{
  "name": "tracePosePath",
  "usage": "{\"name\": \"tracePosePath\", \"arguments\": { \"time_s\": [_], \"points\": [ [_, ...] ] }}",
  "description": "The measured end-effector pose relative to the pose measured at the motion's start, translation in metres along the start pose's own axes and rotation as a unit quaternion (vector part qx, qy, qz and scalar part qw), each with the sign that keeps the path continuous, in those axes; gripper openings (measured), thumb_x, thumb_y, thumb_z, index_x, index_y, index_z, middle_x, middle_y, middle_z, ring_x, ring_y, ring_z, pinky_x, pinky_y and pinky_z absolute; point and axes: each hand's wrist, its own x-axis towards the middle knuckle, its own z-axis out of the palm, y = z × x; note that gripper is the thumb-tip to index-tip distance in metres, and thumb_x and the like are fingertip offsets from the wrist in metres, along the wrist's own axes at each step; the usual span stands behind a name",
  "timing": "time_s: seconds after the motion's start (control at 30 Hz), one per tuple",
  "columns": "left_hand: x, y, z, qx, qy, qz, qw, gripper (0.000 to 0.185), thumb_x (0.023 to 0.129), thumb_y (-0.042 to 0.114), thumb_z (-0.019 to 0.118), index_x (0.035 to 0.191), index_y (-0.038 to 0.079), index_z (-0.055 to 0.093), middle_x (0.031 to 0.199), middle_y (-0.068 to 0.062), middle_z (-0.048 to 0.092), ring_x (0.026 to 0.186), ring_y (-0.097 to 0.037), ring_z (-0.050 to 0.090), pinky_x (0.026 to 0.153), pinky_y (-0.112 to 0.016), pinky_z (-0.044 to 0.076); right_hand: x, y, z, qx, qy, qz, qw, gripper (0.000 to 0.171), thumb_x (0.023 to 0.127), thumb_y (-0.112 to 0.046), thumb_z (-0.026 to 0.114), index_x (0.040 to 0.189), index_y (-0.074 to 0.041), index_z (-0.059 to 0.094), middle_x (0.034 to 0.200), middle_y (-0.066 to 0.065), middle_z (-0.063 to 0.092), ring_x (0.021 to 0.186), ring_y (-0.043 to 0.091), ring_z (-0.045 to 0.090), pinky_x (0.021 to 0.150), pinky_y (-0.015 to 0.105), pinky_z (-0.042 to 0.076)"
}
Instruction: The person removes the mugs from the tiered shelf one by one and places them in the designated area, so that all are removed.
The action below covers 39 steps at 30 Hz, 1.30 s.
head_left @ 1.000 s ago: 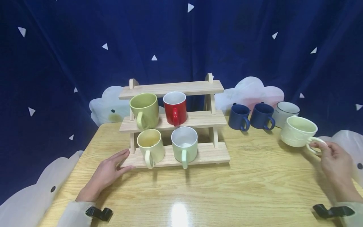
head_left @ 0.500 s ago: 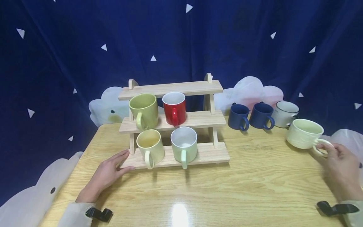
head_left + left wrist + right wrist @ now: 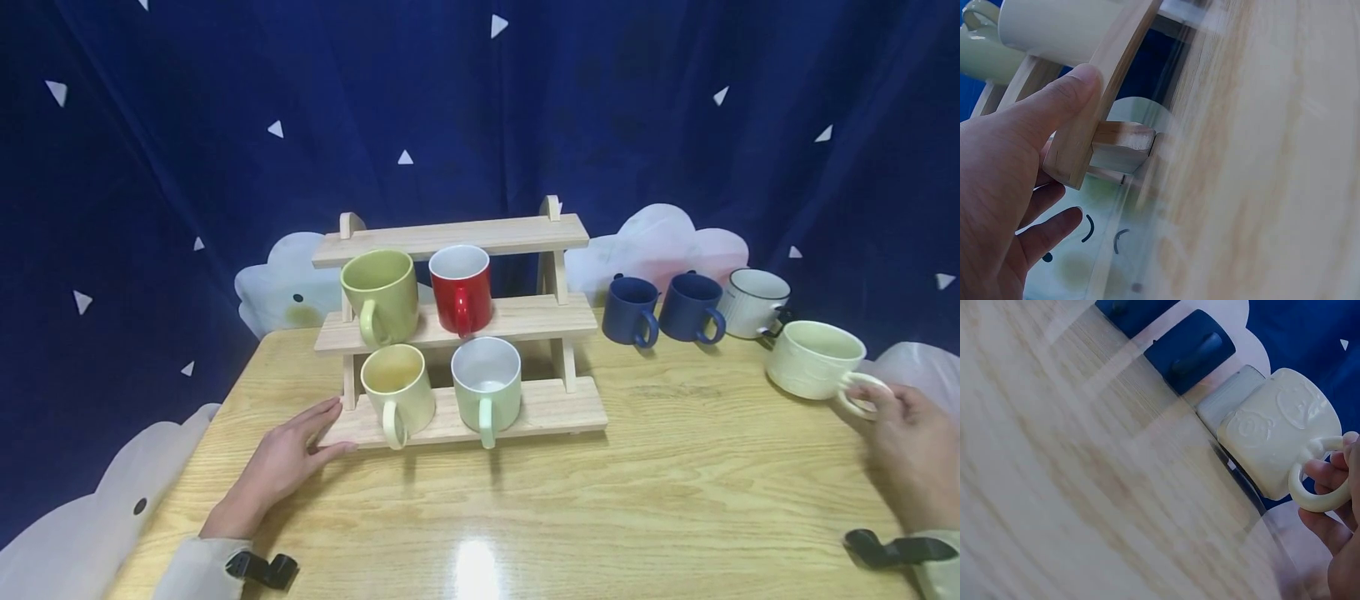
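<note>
At the right of the head view, my right hand (image 3: pixel 917 446) pinches the handle of a wide cream mug (image 3: pixel 813 360). In the right wrist view this mug (image 3: pixel 1279 428) shows raised animal faces, and its base seems slightly off the table. My left hand (image 3: pixel 281 462) grips the left end of a three-tier wooden shelf (image 3: pixel 558 408); the left wrist view has the thumb on the lowest board (image 3: pixel 1082 147) and fingers behind it. On that board stand a yellow mug (image 3: pixel 397 396) and a pale mint mug (image 3: pixel 487 387). The middle board carries a green mug (image 3: pixel 382 292) and a red mug (image 3: pixel 462 292).
Right of the shelf, two navy mugs (image 3: pixel 632 310) and a white mug with a dark rim (image 3: pixel 755 302) stand in a row at the back of the wooden table (image 3: pixel 600 517). A dark blue curtain (image 3: pixel 450 100) hangs behind.
My right hand has moved right and slightly toward me with the cream mug, uncovering more of the white mug. My left hand has stayed on the shelf.
</note>
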Motion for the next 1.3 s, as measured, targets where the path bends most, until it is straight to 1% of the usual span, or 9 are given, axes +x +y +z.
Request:
{"name": "tracePosePath", "arguments": {
  "time_s": [0.17,0.27,0.4,0.57,0.7,0.8,0.93,1.13,1.3],
  "points": [
    [0.0,0.0,0.001,0.0,0.001,0.001,1.0,0.07,0.084,0.048,0.073,0.136,0.003,0.057,0.139,-0.013,0.055,0.124,-0.038,0.053,0.101,-0.056,0.043,0.005,0.005,-0.001,-0.039,0.02,-0.028,0.999,0.019,0.101,-0.045,0.049,0.085,-0.039,0.058,0.06,-0.021,0.051,0.06,0.008,0.041,0.048,0.028,0.032],
    [0.0,0.0,0.001,0.0,0.001,0.0,1.0,0.071,0.084,0.048,0.073,0.136,0.003,0.057,0.139,-0.013,0.055,0.124,-0.038,0.053,0.101,-0.056,0.043,0.008,0.007,-0.001,-0.048,0.027,-0.036,0.998,0.021,0.101,-0.041,0.049,0.083,-0.038,0.059,0.063,-0.029,0.051,0.066,0.006,0.039,0.053,0.026,0.03],
    [0.0,0.0,0.001,0.0,0.0,-0.004,1.0,0.071,0.084,0.049,0.073,0.136,0.003,0.057,0.139,-0.013,0.055,0.124,-0.038,0.053,0.101,-0.056,0.042,0.009,0.008,0.0,-0.046,0.035,-0.029,0.998,0.021,0.101,-0.04,0.051,0.082,-0.037,0.059,0.062,-0.029,0.05,0.065,0.006,0.038,0.055,0.025,0.029],
    [-0.001,0.0,0.001,0.001,-0.002,-0.007,1.0,0.071,0.084,0.049,0.073,0.136,0.003,0.057,0.14,-0.013,0.055,0.124,-0.038,0.053,0.101,-0.056,0.042,0.009,0.006,-0.001,-0.057,0.025,-0.025,0.998,0.02,0.102,-0.041,0.048,0.083,-0.043,0.054,0.064,-0.029,0.049,0.068,0.009,0.037,0.057,0.026,0.029],
    [-0.001,0.0,0.0,0.001,-0.003,-0.009,1.0,0.072,0.084,0.049,0.073,0.136,0.003,0.057,0.14,-0.013,0.054,0.124,-0.038,0.052,0.101,-0.056,0.042,0.01,0.006,0.0,-0.059,0.021,-0.024,0.998,0.021,0.102,-0.041,0.048,0.082,-0.04,0.055,0.064,-0.034,0.047,0.068,0.008,0.038,0.057,0.026,0.03],
    [0.0,0.0,0.0,0.001,-0.004,-0.008,1.0,0.071,0.084,0.049,0.073,0.137,0.003,0.056,0.14,-0.013,0.054,0.124,-0.038,0.052,0.101,-0.056,0.042,0.013,0.006,0.001,-0.056,0.028,-0.027,0.998,0.023,0.1,-0.04,0.051,0.079,-0.035,0.059,0.064,-0.041,0.045,0.067,0.005,0.038,0.058,0.024,0.029],
    [0.0,0.001,-0.001,0.001,-0.005,-0.008,1.0,0.072,0.084,0.049,0.073,0.137,0.004,0.056,0.141,-0.013,0.054,0.125,-0.039,0.052,0.102,-0.056,0.041,0.015,0.009,0.002,-0.062,0.026,-0.032,0.997,0.021,0.099,-0.041,0.053,0.08,-0.035,0.061,0.068,-0.046,0.043,0.07,-0.002,0.04,0.06,0.021,0.029],
    [0.0,0.001,-0.001,0.0,-0.005,-0.007,1.0,0.072,0.084,0.05,0.073,0.137,0.004,0.056,0.141,-0.014,0.054,0.125,-0.039,0.052,0.102,-0.056,0.041,0.014,0.01,0.001,-0.053,0.012,-0.021,0.998,0.019,0.1,-0.043,0.052,0.083,-0.039,0.059,0.075,-0.049,0.04,0.075,-0.014,0.037,0.067,0.014,0.029],
    [0.0,0.0,-0.001,0.0,-0.005,-0.006,1.0,0.072,0.085,0.05,0.072,0.138,0.004,0.055,0.141,-0.013,0.053,0.125,-0.038,0.052,0.101,-0.056,0.041,0.012,0.009,0.0,-0.045,0.005,-0.016,0.999,0.018,0.1,-0.045,0.051,0.084,-0.041,0.06,0.076,-0.05,0.042,0.077,-0.017,0.036,0.071,0.015,0.029]
  ]
}}
